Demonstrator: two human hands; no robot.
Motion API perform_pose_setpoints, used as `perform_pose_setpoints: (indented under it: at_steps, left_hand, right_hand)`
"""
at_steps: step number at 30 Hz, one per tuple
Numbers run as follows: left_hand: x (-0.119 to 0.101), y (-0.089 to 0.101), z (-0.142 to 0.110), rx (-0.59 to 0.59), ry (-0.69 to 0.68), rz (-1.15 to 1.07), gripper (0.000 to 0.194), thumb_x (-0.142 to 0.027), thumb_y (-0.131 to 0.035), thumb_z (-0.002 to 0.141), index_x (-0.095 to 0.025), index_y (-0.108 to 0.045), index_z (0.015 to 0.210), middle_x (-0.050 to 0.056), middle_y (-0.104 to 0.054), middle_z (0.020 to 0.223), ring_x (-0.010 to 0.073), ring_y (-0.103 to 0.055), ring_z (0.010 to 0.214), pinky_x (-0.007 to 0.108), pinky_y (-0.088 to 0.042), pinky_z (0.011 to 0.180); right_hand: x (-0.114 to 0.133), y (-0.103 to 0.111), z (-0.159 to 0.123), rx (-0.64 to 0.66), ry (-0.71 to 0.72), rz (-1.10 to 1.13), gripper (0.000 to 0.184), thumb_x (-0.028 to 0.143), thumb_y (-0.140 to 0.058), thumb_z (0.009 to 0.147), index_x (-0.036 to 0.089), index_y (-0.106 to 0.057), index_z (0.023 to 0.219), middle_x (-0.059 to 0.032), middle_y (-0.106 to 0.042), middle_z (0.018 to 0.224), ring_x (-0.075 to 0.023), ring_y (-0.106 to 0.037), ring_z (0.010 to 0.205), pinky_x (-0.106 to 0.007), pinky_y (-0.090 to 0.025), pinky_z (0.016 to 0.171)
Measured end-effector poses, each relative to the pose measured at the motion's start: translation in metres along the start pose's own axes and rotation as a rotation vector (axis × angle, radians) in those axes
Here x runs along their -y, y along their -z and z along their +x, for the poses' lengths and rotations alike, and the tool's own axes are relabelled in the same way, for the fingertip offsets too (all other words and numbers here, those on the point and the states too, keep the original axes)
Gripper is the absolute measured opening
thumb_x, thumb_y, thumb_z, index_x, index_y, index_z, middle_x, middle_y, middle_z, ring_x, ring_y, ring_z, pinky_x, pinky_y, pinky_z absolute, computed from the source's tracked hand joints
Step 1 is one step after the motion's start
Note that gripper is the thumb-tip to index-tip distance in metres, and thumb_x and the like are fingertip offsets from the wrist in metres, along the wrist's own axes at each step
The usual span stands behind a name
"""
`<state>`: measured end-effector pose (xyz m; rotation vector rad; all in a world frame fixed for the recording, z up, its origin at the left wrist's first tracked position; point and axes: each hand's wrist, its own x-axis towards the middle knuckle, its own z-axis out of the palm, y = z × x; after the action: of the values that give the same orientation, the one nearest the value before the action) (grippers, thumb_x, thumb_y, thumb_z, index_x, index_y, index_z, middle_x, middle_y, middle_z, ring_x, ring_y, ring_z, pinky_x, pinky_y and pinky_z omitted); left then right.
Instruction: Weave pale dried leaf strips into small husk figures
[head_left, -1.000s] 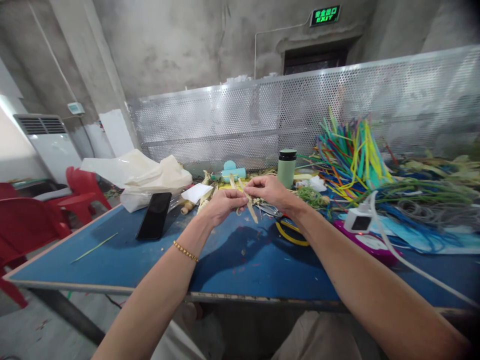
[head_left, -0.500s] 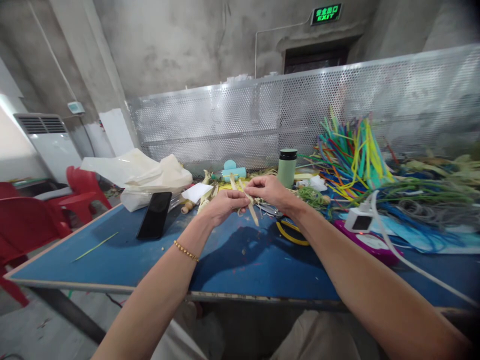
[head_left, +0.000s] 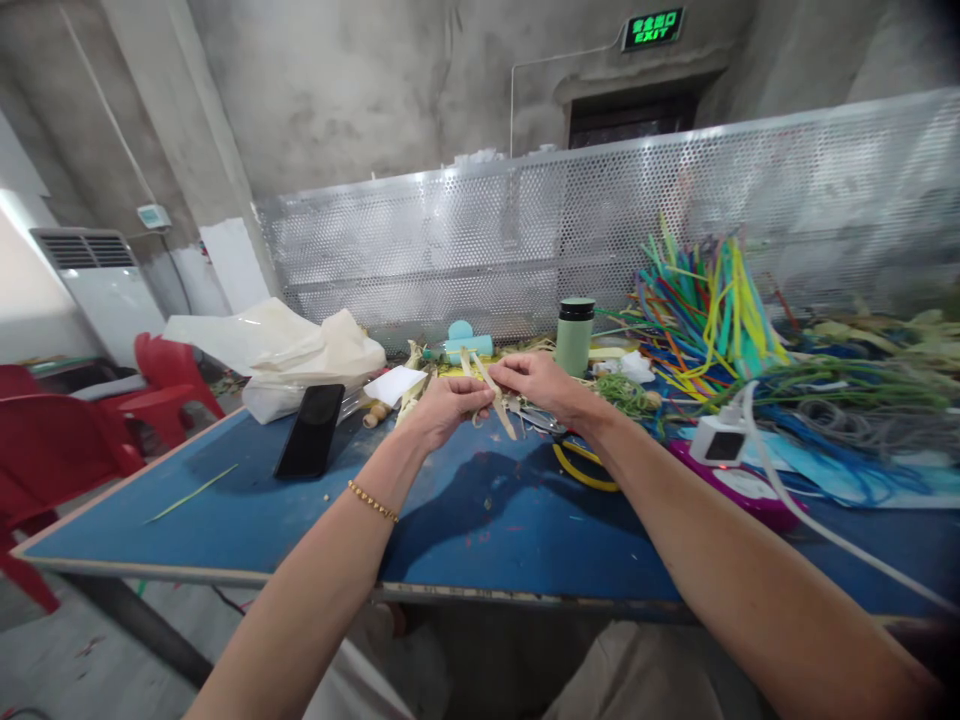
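Observation:
Above the blue table, my left hand (head_left: pixel 450 408) pinches pale, flat strips of what looks like dried leaf, one poking up past its fingers. My right hand (head_left: pixel 531 380) is beside it, thumb and fingers closed at a slanting pale strip (head_left: pixel 501 408) that crosses the gap between both hands. The exact grip points are partly hidden by the fingers. Just beyond my right hand stands a green tumbler (head_left: pixel 574 340) with a black-banded lid. Scissors with yellow handles (head_left: pixel 581 470) lie under my right forearm.
A black phone (head_left: pixel 309 432) and crumpled cream wrapping (head_left: pixel 315 350) lie to the left. Colourful strips (head_left: pixel 712 320), green cords (head_left: pixel 840 395) and a white charger (head_left: pixel 718 440) on a magenta object crowd the right. A perforated metal panel (head_left: pixel 450 250) closes off the back.
My hands have drawn slightly apart, so more of the slanting strip shows between them. The things on the table have stayed in place.

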<state>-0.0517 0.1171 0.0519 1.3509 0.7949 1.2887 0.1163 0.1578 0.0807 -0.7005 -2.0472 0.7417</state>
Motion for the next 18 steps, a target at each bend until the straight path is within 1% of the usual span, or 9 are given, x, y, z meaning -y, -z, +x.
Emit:
perform_pose_setpoints:
  at_steps: [4,6,8,10,13,15,18]
  left_hand:
    - [0.0010,0.0022,0.0023,-0.036,0.007,-0.050,0.019,-0.020,-0.081,0.063,-0.009,-0.070,0.073,0.005,-0.065,0.070,0.0109,-0.057,0.061,0.027,-0.041,0.063]
    - [0.0011,0.0025,0.0030,-0.040,0.006,-0.057,0.017,-0.017,-0.080,0.064,-0.008,-0.069,0.073,0.006,-0.065,0.070,0.0118,-0.059,0.062,0.028,-0.041,0.063]
    - [0.0015,0.0027,0.0035,-0.056,-0.002,-0.059,0.015,-0.015,-0.078,0.065,-0.008,-0.067,0.073,0.006,-0.065,0.068,0.0129,-0.060,0.063,0.029,-0.042,0.064]
    - [0.0020,0.0030,0.0039,-0.073,-0.012,-0.052,0.013,-0.012,-0.076,0.067,-0.008,-0.066,0.073,0.006,-0.064,0.067,0.0136,-0.061,0.063,0.029,-0.042,0.065]
    - [0.0026,0.0034,0.0041,-0.086,-0.015,-0.026,0.009,-0.012,-0.073,0.069,-0.008,-0.066,0.074,0.006,-0.065,0.067,0.0135,-0.060,0.064,0.029,-0.042,0.065]
    - [0.0029,0.0032,0.0043,-0.087,-0.012,-0.017,0.008,-0.012,-0.072,0.069,-0.008,-0.066,0.073,0.007,-0.065,0.067,0.0136,-0.060,0.063,0.029,-0.042,0.065]
    - [0.0026,0.0024,0.0045,-0.099,-0.008,-0.029,0.006,-0.009,-0.070,0.068,-0.009,-0.065,0.070,0.006,-0.064,0.065,0.0143,-0.061,0.062,0.029,-0.042,0.066]
  right_hand:
    - [-0.0003,0.0000,0.0006,0.013,0.019,-0.009,0.024,0.036,-0.059,0.079,0.014,-0.068,0.073,-0.0030,-0.064,0.069,-0.0133,-0.053,0.064,-0.026,-0.040,0.059]
    - [-0.0018,0.0003,0.0012,0.004,0.026,-0.010,0.023,0.035,-0.060,0.079,0.014,-0.069,0.074,-0.0038,-0.066,0.071,-0.0138,-0.055,0.065,-0.026,-0.041,0.061]
    - [-0.0036,0.0011,0.0017,0.007,0.025,-0.010,0.025,0.036,-0.059,0.079,0.014,-0.070,0.074,-0.0036,-0.066,0.070,-0.0135,-0.056,0.065,-0.026,-0.041,0.060]
    - [-0.0053,0.0020,0.0017,0.040,0.015,0.002,0.027,0.039,-0.062,0.078,0.014,-0.069,0.074,-0.0031,-0.066,0.070,-0.0132,-0.056,0.064,-0.026,-0.041,0.059]
    - [-0.0065,0.0030,0.0011,0.097,-0.004,0.051,0.030,0.044,-0.070,0.072,0.014,-0.069,0.077,-0.0029,-0.067,0.073,-0.0132,-0.057,0.066,-0.025,-0.042,0.060]
    - [-0.0064,0.0032,0.0006,0.117,-0.014,0.078,0.032,0.044,-0.074,0.070,0.014,-0.069,0.080,-0.0033,-0.068,0.075,-0.0137,-0.059,0.068,-0.026,-0.044,0.062]
    - [-0.0056,0.0032,0.0002,0.127,-0.027,0.097,0.031,0.043,-0.074,0.070,0.014,-0.070,0.080,-0.0040,-0.070,0.075,-0.0149,-0.063,0.070,-0.027,-0.047,0.064]
